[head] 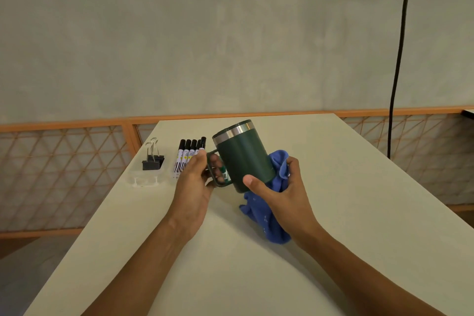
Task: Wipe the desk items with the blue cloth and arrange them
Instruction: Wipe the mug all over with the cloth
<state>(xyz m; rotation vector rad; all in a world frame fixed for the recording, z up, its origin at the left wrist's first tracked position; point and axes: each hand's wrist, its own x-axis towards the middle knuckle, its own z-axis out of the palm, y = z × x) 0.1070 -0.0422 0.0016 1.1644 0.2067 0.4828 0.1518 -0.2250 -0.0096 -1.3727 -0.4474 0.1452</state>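
A dark green mug (pixel 243 154) with a steel rim is held tilted above the pale desk (pixel 346 213). My left hand (pixel 195 182) grips its handle, fingers through the loop. My right hand (pixel 277 187) holds the blue cloth (pixel 264 215) against the mug's lower side, thumb on the mug's base edge. The cloth wraps behind the mug and hangs down to the desk. Several black-capped markers (pixel 186 155) lie side by side left of the mug, partly hidden by my left hand.
Black binder clips (pixel 152 159) stand in a clear tray (pixel 143 179) near the desk's left edge. A black cable (pixel 397 59) hangs at the right. An orange lattice railing (pixel 64 174) runs behind and beside the desk.
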